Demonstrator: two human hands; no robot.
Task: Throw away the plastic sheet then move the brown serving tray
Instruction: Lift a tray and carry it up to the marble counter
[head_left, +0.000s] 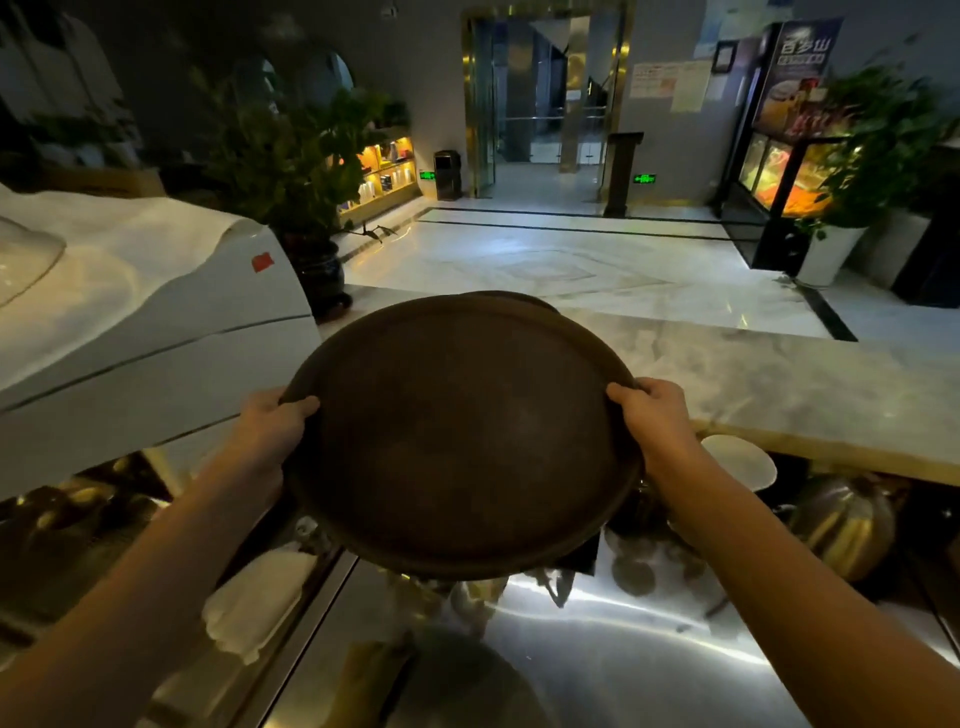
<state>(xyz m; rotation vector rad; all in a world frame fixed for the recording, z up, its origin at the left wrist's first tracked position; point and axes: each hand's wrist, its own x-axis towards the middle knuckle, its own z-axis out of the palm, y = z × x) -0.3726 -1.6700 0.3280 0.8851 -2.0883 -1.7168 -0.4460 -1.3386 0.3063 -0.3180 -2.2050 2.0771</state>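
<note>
Dim lobby beyond a marble counter (779, 374). Your left hand (270, 421) and right hand (657, 415) clasp opposite rims of the brown serving tray (457, 436), keeping it level above the steel worktop (597, 649).

A restaurant lobby: marble counter (779, 374), lit food display case (779, 176), potted plants (291, 156), polished floor (571, 260).

second tray (511, 299) mostly hidden behind brown serving tray (462, 436), fingers under its rim unseen, glass dome (23, 260) cut off at left edge
</note>
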